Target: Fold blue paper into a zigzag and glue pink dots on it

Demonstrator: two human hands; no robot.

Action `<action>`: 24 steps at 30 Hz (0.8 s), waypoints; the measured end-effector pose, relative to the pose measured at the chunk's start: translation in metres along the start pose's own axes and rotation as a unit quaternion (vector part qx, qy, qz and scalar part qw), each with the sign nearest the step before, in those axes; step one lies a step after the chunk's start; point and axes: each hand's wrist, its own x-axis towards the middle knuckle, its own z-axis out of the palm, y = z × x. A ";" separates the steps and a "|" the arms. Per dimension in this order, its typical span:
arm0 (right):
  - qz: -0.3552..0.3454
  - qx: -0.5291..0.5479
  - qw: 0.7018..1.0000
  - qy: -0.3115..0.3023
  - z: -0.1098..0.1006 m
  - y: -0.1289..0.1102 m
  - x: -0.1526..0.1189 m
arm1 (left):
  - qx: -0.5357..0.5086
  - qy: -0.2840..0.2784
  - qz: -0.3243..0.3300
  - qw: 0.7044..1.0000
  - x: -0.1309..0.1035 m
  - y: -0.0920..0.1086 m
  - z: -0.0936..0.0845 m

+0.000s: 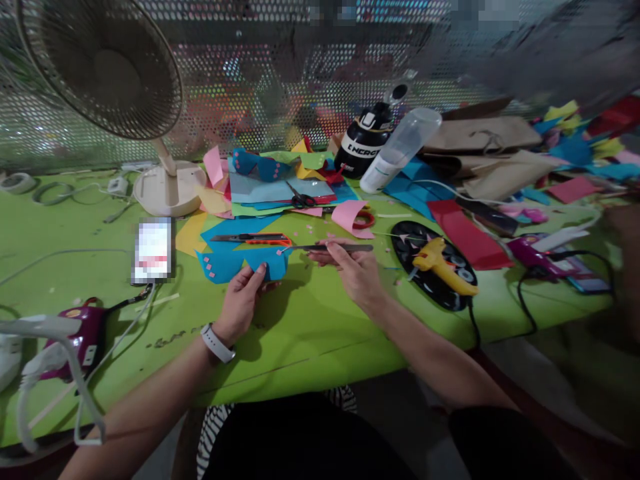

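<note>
My left hand (243, 298) pinches the lower edge of a blue paper cutout (227, 264), shaped like a pair of glasses, with small pink pieces on its left part. In my right hand (350, 270) are metal tweezers (350, 247), held between thumb and fingers. The tweezers' tip touches the cutout's right part beside a small pink piece (279, 253). Just behind the cutout lies an orange utility knife (267, 238). Farther back, a similar blue cutout (257, 165) with pink pieces rests on stacked paper.
A yellow glue gun (445, 267) lies on a black tray (430, 297) at the right. Scissors (301, 197), a black bottle (361, 143) and a clear bottle (400, 150) stand or lie behind. At the left are a fan (170, 187), a phone (153, 250) and cables.
</note>
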 end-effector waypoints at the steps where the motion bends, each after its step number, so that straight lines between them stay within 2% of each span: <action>1: -0.002 0.001 1.000 -0.002 0.000 0.000 0.000 | 0.000 -0.001 0.001 1.000 0.000 0.000 0.000; 8: -0.014 0.015 1.000 0.020 0.000 -0.002 0.001 | 0.005 0.005 -0.002 1.000 -0.001 0.001 0.001; 17: 0.011 0.032 0.999 -0.015 0.005 0.000 0.000 | -0.004 0.000 -0.006 1.000 0.000 0.002 0.001; 22: -0.035 0.016 0.999 0.012 -0.007 -0.005 0.003 | -0.018 0.022 0.001 1.000 0.000 0.001 0.001; 24: -0.060 -0.026 0.998 -0.007 -0.016 -0.011 0.004 | -0.023 0.039 0.016 0.999 0.001 0.001 0.000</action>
